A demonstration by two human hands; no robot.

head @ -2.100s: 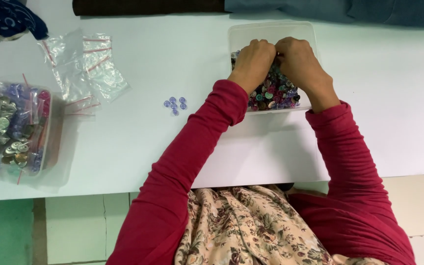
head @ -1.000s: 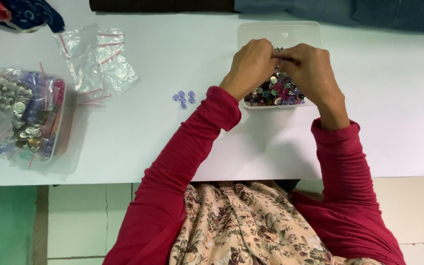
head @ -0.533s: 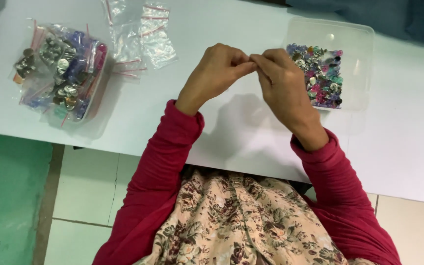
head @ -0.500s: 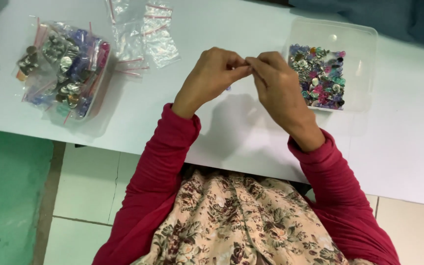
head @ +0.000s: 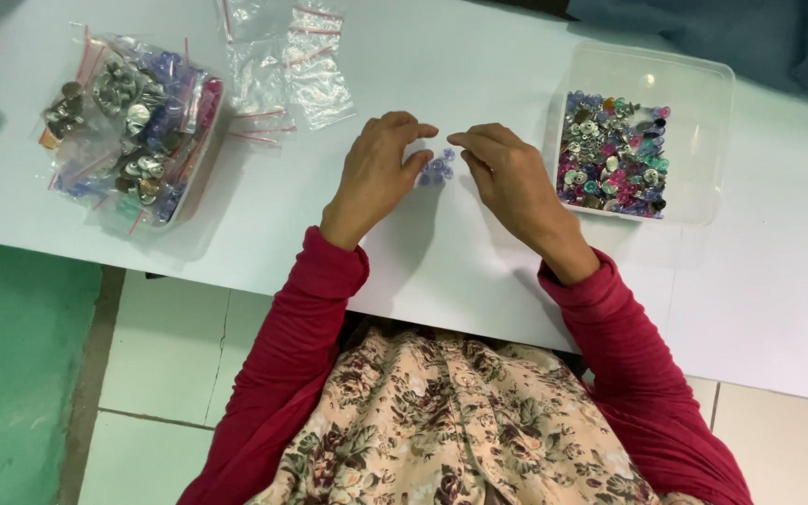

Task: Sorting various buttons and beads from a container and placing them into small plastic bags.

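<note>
While my left hand [head: 378,175] and right hand [head: 507,178] are hovering loosely open around the lilac buttons [head: 435,168], I'm seeing bare white table [head: 479,271] stretching toward its near edge.

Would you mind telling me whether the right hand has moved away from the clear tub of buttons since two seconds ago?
Yes. The right hand has left the clear tub and now lies to its left on the white table, beside the small lilac buttons.
</note>
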